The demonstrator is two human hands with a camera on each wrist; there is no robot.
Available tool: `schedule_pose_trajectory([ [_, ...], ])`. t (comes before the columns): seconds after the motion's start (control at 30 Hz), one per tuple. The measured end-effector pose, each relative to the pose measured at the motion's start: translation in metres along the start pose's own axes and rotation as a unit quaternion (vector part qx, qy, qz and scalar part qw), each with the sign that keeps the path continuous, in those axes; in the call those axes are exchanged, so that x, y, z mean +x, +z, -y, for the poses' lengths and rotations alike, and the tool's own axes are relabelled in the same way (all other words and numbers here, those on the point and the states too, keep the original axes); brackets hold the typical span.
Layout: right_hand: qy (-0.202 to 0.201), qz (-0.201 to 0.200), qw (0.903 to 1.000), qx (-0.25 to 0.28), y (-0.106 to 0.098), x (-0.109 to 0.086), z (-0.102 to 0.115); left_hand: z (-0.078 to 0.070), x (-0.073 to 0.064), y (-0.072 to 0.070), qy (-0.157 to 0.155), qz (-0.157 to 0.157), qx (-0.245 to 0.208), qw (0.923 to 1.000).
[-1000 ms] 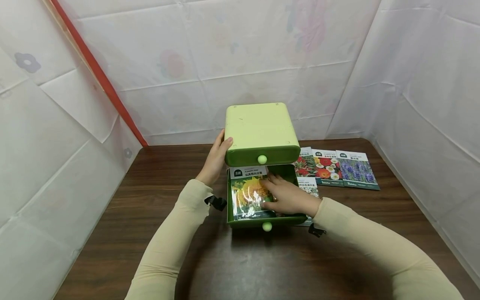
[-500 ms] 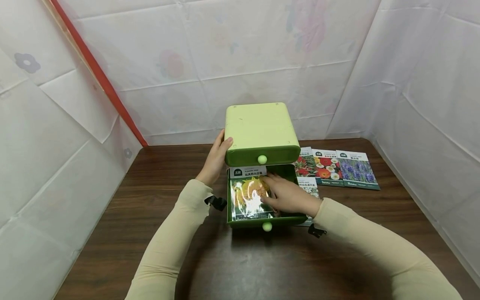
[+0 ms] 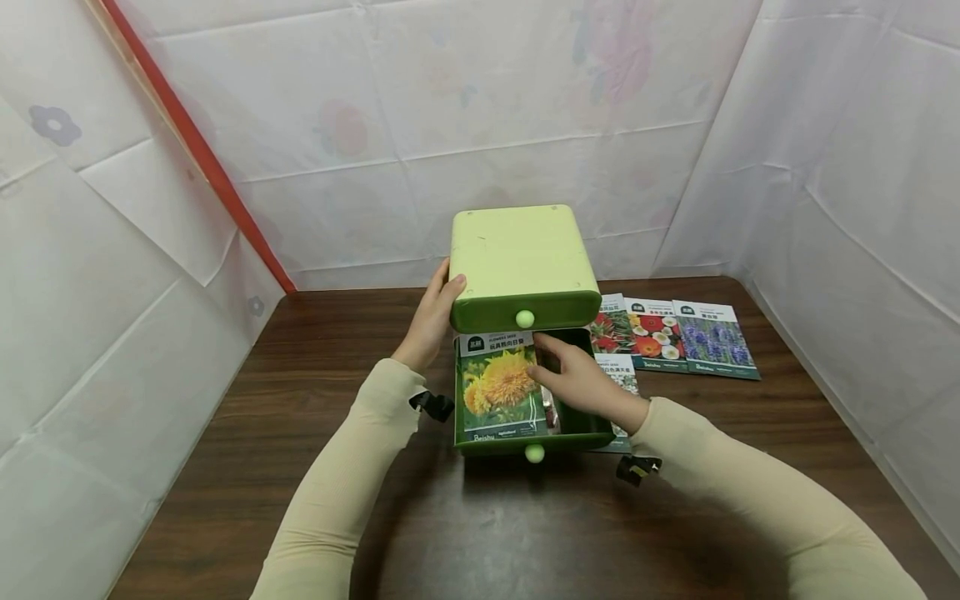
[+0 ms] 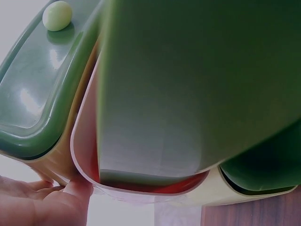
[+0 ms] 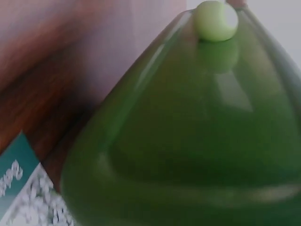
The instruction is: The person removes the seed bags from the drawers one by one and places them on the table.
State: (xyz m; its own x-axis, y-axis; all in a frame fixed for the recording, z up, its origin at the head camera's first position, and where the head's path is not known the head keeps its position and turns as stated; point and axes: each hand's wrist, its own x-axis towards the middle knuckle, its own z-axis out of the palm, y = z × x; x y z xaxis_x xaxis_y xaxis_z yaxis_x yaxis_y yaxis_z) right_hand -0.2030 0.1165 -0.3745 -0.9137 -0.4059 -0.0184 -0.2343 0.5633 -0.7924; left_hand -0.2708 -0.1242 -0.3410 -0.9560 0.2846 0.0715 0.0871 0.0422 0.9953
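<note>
My left hand (image 3: 431, 321) rests against the left side of a light green drawer cabinet (image 3: 525, 250), its thumb near the front corner. In the left wrist view its fingers (image 4: 77, 195) touch the cabinet's side. Below, a dark green drawer (image 3: 498, 447) with a round knob is pulled out. Inside lies a sunflower seed packet (image 3: 504, 387), with another packet's edge (image 3: 551, 412) showing at its right. My right hand (image 3: 588, 379) is over the drawer, thumb and index finger at the sunflower packet's right edge. In the right wrist view the drawer front (image 5: 188, 141) hides the packets.
To the right of the cabinet, several seed packets lie on the dark wooden table (image 3: 330, 400): a purple-flowered one (image 3: 716, 342), a red-and-white one (image 3: 656, 337), a red one (image 3: 611, 325). A white-flowered packet (image 3: 618, 372) lies partly behind the drawer. White sheeting surrounds the table.
My right hand has drawn back slightly to the right and uncovered more of the sunflower packet, whose glare has gone. The left hand and cabinet have stayed in place.
</note>
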Motion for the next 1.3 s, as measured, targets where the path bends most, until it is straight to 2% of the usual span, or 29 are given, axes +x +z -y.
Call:
schedule_pose_trajectory([
  [0.1,0.023,-0.005,0.9972,0.071,-0.001,0.002,0.0,0.01,0.007,-0.003,0.002,-0.003,0.003,1.0],
  [0.2,0.05,-0.003,0.9913,0.122,-0.002,0.004,-0.001,0.017,0.011,-0.004,0.005,-0.006,0.001,1.0],
  [0.37,0.085,0.02,0.9719,0.219,-0.004,0.006,-0.003,0.019,0.011,-0.003,0.011,-0.011,-0.001,0.9999],
  [0.5,0.113,0.038,0.9582,0.26,-0.002,0.007,-0.004,0.02,0.011,-0.003,0.016,-0.012,-0.001,0.9998],
  [0.67,0.157,0.057,0.9467,0.276,0.002,0.009,-0.002,0.02,0.011,-0.003,0.013,-0.012,-0.003,0.9998],
  [0.83,0.174,0.077,0.9496,0.249,0.007,0.011,-0.004,0.02,0.01,-0.003,0.009,-0.014,0.0,0.9999],
  [1.07,0.156,0.101,0.9547,0.232,0.012,0.013,-0.006,0.019,0.011,-0.003,0.013,-0.007,-0.001,0.9999],
  [1.3,0.136,0.098,0.9548,0.245,0.01,0.012,-0.006,0.011,0.007,-0.003,0.004,0.003,-0.01,0.9999],
])
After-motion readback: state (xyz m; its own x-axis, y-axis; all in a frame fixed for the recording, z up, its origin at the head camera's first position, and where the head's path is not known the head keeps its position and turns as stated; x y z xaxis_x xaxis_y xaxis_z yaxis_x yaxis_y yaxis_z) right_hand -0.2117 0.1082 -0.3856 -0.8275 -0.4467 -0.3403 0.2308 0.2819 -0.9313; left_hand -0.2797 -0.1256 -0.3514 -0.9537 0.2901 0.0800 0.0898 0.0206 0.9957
